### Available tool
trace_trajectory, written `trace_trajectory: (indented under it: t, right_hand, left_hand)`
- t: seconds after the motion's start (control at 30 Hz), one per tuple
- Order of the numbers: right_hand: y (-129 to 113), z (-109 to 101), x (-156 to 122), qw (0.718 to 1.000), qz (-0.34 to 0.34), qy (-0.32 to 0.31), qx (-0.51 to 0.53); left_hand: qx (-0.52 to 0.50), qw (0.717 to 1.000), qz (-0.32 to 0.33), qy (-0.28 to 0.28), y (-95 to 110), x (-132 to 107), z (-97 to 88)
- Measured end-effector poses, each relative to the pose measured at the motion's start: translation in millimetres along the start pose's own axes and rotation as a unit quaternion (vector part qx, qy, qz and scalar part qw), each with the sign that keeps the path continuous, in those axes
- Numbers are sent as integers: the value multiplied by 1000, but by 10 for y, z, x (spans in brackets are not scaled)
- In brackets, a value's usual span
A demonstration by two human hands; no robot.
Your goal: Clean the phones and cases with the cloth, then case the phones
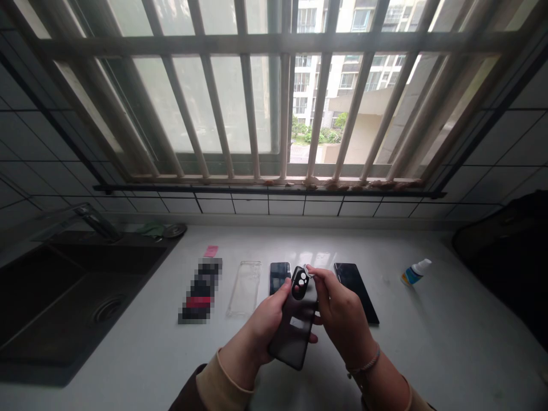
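My left hand (pixel 262 325) grips a dark see-through phone case (pixel 291 337) by its side, tilted above the counter, with fingers behind it. Light and a bit of skin show through the round camera holes near its top. At the case's upper right corner, the fingertips of my right hand (pixel 342 302) pinch a small thin white piece (pixel 308 270), too small to make out. Behind the case a phone (pixel 279 274) lies on the counter, partly hidden by my left hand. Just beyond my right hand rests a larger dark phone (pixel 357 291). A clear phone case (pixel 245 288) lies to the left.
A pixelated dark item (pixel 201 291) and a pink slip (pixel 211 251) lie farther left. Beyond them is a dark sink (pixel 85 297) with a faucet (pixel 96 222). A small white-capped bottle (pixel 415 273) stands at right on the white counter (pixel 454 331). A barred window (pixel 282 114) rises behind.
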State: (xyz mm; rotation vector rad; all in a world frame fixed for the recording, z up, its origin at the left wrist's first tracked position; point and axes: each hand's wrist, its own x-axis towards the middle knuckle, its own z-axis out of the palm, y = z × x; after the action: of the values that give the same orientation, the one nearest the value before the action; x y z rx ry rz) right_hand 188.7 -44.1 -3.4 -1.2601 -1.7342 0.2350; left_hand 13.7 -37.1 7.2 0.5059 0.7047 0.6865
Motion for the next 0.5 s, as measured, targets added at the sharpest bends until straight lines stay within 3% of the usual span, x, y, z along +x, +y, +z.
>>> trace_trajectory:
  t: [0.1,0.23,0.33,0.5]
  right_hand:
    - [1,50,-9,1000,-18,-13,8]
    - [-38,154,-60,989,-120,-80,19]
    - [-97,185,-99,976,-169,-136,29]
    - [-212,90,-101,956,-189,-207,86]
  left_hand:
    - [-64,998,18,-12,21,53,-34]
    - [-169,985,30,-13,85,116,-80]
    - [-177,983,29,28,147,125,-113]
    - [-162,981,60,87,257,89,-127]
